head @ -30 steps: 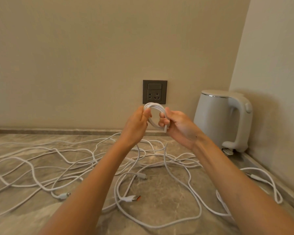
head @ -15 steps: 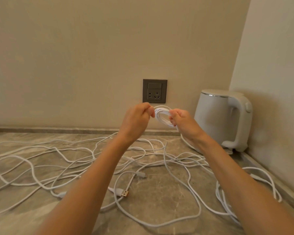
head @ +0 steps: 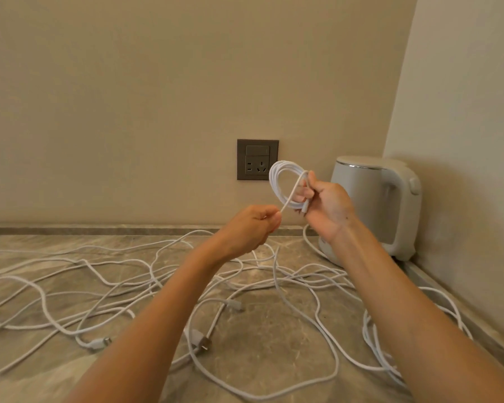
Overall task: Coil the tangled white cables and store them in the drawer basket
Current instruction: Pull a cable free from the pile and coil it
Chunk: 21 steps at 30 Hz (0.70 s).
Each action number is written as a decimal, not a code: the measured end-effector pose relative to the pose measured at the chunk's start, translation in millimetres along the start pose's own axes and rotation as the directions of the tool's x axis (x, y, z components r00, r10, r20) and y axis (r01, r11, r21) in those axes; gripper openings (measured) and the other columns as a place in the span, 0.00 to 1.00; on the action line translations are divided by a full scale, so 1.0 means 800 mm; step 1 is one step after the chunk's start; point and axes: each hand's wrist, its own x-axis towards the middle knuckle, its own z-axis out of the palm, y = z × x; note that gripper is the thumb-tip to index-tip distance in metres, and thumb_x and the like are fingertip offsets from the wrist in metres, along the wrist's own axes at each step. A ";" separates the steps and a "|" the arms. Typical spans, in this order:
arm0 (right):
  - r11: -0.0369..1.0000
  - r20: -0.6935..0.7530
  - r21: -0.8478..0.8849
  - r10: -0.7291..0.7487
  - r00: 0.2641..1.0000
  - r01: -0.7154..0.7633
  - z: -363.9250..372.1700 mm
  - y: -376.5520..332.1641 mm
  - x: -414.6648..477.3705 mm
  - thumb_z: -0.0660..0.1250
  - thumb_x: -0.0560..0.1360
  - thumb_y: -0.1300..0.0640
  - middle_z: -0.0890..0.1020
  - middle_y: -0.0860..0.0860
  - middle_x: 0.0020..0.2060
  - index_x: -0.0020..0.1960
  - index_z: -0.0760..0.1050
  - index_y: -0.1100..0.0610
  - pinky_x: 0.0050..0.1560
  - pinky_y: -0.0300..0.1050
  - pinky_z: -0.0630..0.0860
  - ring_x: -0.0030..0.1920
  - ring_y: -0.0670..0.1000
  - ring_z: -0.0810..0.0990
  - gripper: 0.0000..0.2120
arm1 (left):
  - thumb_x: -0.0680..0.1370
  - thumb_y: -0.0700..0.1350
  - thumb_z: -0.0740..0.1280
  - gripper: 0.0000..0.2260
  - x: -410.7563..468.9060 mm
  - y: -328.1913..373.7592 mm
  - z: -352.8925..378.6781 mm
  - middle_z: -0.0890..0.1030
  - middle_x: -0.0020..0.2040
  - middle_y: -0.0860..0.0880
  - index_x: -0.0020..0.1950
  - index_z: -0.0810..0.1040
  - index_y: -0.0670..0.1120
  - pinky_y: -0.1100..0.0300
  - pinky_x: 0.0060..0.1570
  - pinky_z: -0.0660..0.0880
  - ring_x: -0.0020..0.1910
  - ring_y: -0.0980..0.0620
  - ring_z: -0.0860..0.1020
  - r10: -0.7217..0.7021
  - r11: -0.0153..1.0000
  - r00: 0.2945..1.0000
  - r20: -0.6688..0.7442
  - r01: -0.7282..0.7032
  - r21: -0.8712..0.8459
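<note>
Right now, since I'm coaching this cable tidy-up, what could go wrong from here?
1. The strand that the left hand pinches likely runs down into the loose cables on the counter; pulling could tighten a snarl or drag a plug along.
2. The right hand holds the coil at one side only, so loops might spring loose.
3. One cable lies against the kettle base and may catch there.

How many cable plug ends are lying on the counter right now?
3: front-left plug, metal-tipped plug at front centre, small plug just behind it. More may be hidden.
</note>
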 end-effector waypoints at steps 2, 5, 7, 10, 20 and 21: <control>0.998 0.039 -0.029 0.048 0.998 -0.047 -0.005 -0.011 -0.003 0.50 0.82 0.58 0.64 0.47 0.20 0.34 0.65 0.57 0.31 0.38 0.63 0.25 0.45 0.63 0.18 | 0.81 0.41 0.55 0.16 -0.001 -0.005 -0.003 0.64 0.28 0.52 0.33 0.65 0.47 0.66 0.27 0.62 0.24 0.60 0.62 -0.012 0.988 1.000 0.025 0.008 0.151; 0.982 0.151 -0.091 0.176 0.973 -0.164 -0.010 -0.023 -0.010 0.55 0.78 0.57 0.63 0.47 0.20 0.34 0.67 0.58 0.28 0.35 0.68 0.23 0.46 0.64 0.14 | 0.80 0.40 0.56 0.16 0.001 -0.012 -0.007 0.67 0.30 0.53 0.32 0.65 0.49 0.60 0.36 0.64 0.30 0.57 0.65 -0.003 0.931 1.000 0.005 0.000 0.365; 0.961 0.219 -0.180 0.245 0.944 -0.208 -0.012 -0.026 -0.014 0.58 0.73 0.56 0.63 0.47 0.20 0.33 0.69 0.58 0.30 0.36 0.65 0.23 0.45 0.64 0.12 | 0.80 0.42 0.57 0.15 -0.001 -0.015 -0.012 0.68 0.31 0.54 0.33 0.66 0.49 0.59 0.37 0.64 0.33 0.54 0.67 0.012 0.869 1.000 -0.009 -0.006 0.495; 0.927 0.284 -0.269 0.336 0.898 -0.262 -0.017 -0.029 -0.014 0.57 0.74 0.56 0.63 0.47 0.20 0.28 0.72 0.58 0.28 0.36 0.63 0.24 0.45 0.63 0.17 | 0.80 0.46 0.59 0.12 -0.004 -0.013 -0.021 0.70 0.31 0.54 0.36 0.71 0.47 0.60 0.38 0.62 0.36 0.50 0.69 0.043 0.797 0.998 -0.041 -0.010 0.603; 0.793 0.557 -0.519 0.597 0.577 -0.319 -0.013 0.008 -0.014 0.74 0.67 0.51 0.68 0.44 0.23 0.32 0.77 0.56 0.33 0.33 0.63 0.25 0.41 0.63 0.12 | 0.75 0.38 0.66 0.06 -0.010 -0.008 -0.035 0.77 0.39 0.41 0.45 0.80 0.36 0.60 0.35 0.66 0.37 0.49 0.70 -0.133 0.720 0.989 0.068 0.049 0.692; 0.783 0.566 -0.542 0.608 0.557 -0.305 -0.011 0.013 -0.016 0.74 0.67 0.50 0.68 0.44 0.23 0.31 0.77 0.55 0.33 0.34 0.62 0.25 0.40 0.63 0.12 | 0.75 0.37 0.65 0.06 -0.010 -0.008 -0.036 0.76 0.35 0.42 0.43 0.80 0.36 0.62 0.31 0.64 0.34 0.50 0.68 -0.133 0.713 0.989 0.068 0.047 0.699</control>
